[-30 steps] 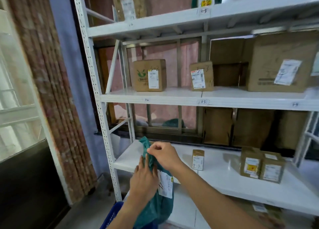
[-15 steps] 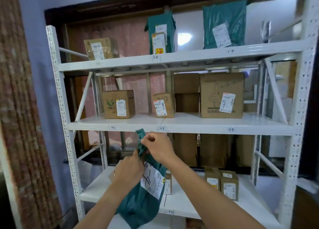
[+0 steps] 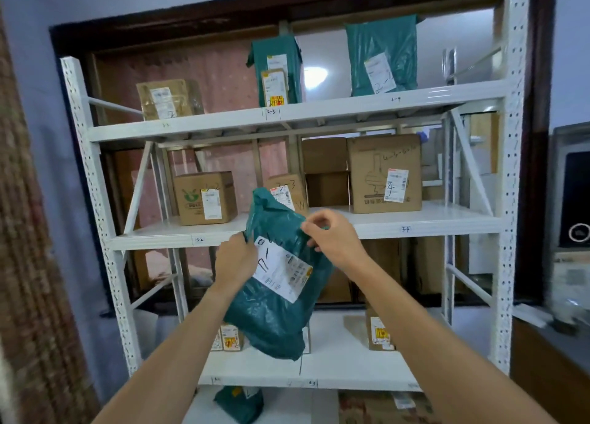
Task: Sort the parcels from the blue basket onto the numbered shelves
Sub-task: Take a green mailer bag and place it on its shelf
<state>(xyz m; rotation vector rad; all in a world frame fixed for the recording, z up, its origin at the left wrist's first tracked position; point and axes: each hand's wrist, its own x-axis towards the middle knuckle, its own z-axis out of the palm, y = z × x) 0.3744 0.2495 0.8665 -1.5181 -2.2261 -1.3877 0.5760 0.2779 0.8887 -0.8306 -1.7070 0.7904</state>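
I hold a teal plastic mailer bag (image 3: 271,315) up in front of the white shelving rack (image 3: 507,200). Its white label with handwritten marks faces me. My left hand (image 3: 234,260) grips the bag's left edge beside the label. My right hand (image 3: 332,235) pinches the bag's upper right edge. The bag hangs at the height of the shelf tagged 3-2 to 3-4 (image 3: 415,224). The blue basket is out of view.
The top shelf (image 3: 223,120) carries a taped brown parcel (image 3: 169,99) and two teal bags (image 3: 383,56). Cardboard boxes (image 3: 384,173) stand on the middle shelf, small boxes (image 3: 380,331) on the one below. A brick pillar (image 3: 28,264) rises at left, a counter (image 3: 568,296) at right.
The view has tilted up and pulled back, showing the whole rack. Both hands have raised the teal bag from the low shelf to the middle shelf's height, label now turned towards me.
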